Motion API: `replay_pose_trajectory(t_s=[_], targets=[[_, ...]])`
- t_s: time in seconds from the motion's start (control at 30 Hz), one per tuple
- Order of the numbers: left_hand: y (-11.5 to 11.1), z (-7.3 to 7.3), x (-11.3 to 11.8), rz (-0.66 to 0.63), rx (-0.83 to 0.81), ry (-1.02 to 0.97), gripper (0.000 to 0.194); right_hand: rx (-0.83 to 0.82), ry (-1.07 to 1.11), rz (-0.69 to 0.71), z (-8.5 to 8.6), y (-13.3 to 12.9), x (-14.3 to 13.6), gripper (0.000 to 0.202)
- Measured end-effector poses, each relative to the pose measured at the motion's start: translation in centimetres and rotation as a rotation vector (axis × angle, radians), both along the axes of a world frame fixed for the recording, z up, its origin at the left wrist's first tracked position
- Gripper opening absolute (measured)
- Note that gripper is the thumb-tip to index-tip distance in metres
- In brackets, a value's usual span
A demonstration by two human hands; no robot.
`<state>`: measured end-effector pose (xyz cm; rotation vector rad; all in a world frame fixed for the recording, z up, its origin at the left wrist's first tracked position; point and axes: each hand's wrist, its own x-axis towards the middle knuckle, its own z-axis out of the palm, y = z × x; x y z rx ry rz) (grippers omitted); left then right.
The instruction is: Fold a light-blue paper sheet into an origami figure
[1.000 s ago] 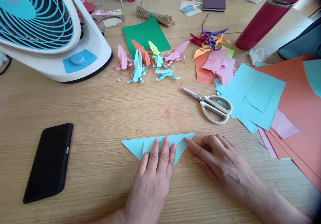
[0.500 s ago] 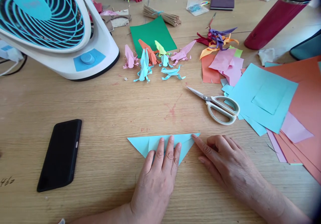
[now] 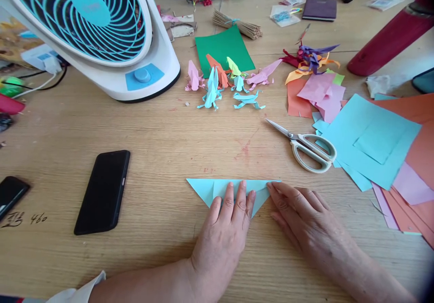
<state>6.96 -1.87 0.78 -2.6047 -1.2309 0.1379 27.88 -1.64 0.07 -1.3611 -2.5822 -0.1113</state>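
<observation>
A light-blue sheet of paper [image 3: 203,190] lies folded into a triangle, its long edge away from me and its point toward me. My left hand [image 3: 222,235] rests flat over the middle of it, fingers extended, hiding the lower part. At the paper's right corner, the fingertips of my right hand [image 3: 305,217] press on the edge. The thumb of that hand sits apart from the index finger, lower down on the table, and its outer fingers are bent. Scissors [image 3: 308,147] with white handles lie beyond my right hand, blades pointing up and left.
Several folded paper figures [image 3: 212,90] stand before a green sheet [image 3: 225,45]. Coloured papers [image 3: 410,126] are piled at the right, near a dark red bottle [image 3: 389,40]. A black phone [image 3: 103,192] lies at the left, with a white fan [image 3: 162,72] behind it.
The view has turned left, so everything appears farther right, and a second dark device shows at the left edge. Both hands stay on the paper; the right index finger is still at its right corner.
</observation>
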Motion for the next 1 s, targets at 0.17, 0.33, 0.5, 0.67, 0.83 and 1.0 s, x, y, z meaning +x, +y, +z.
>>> replay_pose_trajectory(t_s=[0.17,0.33,0.5,0.67,0.83,1.0], targets=[[-0.18,-0.22,0.19,0.019,0.008,-0.002,0.048,-0.037,-0.021,0.048,0.03,0.08,0.17,0.036],[-0.17,0.06,0.15,0.013,0.031,0.007,0.047,-0.031,0.028,0.024,0.19,0.35,-0.06,0.036],[-0.08,0.19,0.03,0.007,0.030,0.014,0.047,-0.058,0.020,0.011,0.12,0.34,-0.07,0.039],[-0.19,0.13,0.01,0.003,0.026,0.011,0.048,-0.031,-0.016,0.006,-0.12,0.19,-0.03,0.039],[-0.22,0.28,-0.04,0.000,0.000,0.024,0.049,-0.030,-0.050,0.005,-0.54,0.02,0.08,0.040],[-0.23,0.19,0.02,0.014,0.004,0.016,0.048,-0.019,-0.095,0.027,-0.73,-0.03,0.18,0.041]])
